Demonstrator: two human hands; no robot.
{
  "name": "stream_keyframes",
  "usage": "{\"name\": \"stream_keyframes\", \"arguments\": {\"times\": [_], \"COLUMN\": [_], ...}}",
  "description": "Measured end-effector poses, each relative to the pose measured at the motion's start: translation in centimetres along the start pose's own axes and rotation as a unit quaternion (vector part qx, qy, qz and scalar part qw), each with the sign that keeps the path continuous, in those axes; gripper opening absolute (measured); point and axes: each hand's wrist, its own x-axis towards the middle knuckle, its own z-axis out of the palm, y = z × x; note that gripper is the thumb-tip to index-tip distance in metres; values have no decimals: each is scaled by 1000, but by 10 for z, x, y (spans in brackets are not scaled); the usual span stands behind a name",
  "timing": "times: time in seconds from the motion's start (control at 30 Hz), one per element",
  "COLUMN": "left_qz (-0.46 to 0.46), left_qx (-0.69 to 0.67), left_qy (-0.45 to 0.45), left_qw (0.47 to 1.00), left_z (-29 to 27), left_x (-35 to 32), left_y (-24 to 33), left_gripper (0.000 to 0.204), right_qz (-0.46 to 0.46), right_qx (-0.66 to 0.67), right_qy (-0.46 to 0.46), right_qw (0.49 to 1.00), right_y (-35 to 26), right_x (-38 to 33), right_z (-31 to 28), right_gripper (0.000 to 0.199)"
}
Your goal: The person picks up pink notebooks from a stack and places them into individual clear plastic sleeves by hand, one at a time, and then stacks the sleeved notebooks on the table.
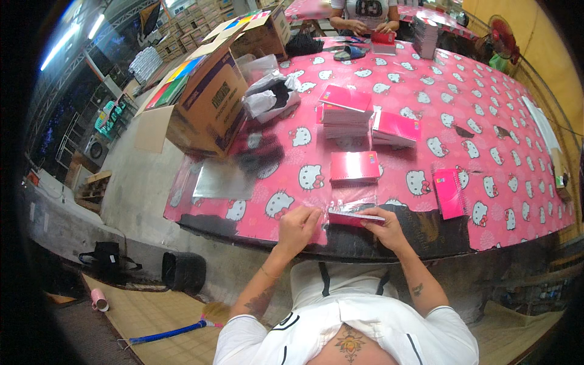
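Note:
At the table's near edge, my right hand (383,225) grips a stack of notebooks (350,218), thumb on top and fingers beneath. My left hand (300,228) is closed in a pinch just left of it, at the edge of a clear plastic bag (356,196); the film is hard to make out there. Beyond the bag sits a pink notebook pile (354,167). Farther back are a taller notebook stack (345,118) and a lower pile (395,129). A single spiral notebook (449,193) lies to the right.
A pink cartoon-print cover (413,161) spreads over the table. Clear plastic sleeves (222,181) lie at left, near an open carton (210,103) with colourful contents. Across the table, a person's hands (371,29) hold a red notebook beside a tall stack (426,38). A red fan (502,36) stands at far right.

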Motion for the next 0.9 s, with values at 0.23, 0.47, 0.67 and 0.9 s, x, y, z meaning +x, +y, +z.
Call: {"name": "stream_keyframes", "arguments": {"times": [0.23,0.47,0.67,0.9], "left_qz": [100,158,141,184], "left_qx": [46,25,57,249], "left_qy": [-142,-145,-162,-112], "left_qw": [984,976,975,944], "left_z": [-23,-13,-10,-7], "left_x": [21,30,26,26], "left_y": [8,16,17,26], "left_gripper": [22,26,27,50], "right_qz": [28,-21,-43,-54], "right_qx": [-71,-55,-71,-89], "right_qy": [-51,-39,-32,19], "right_qw": [996,998,996,994], "right_y": [0,10,0,-4], "right_x": [1,0,-3,-10], "right_z": [-6,-7,-3,7], "right_gripper": [24,25,24,26]}}
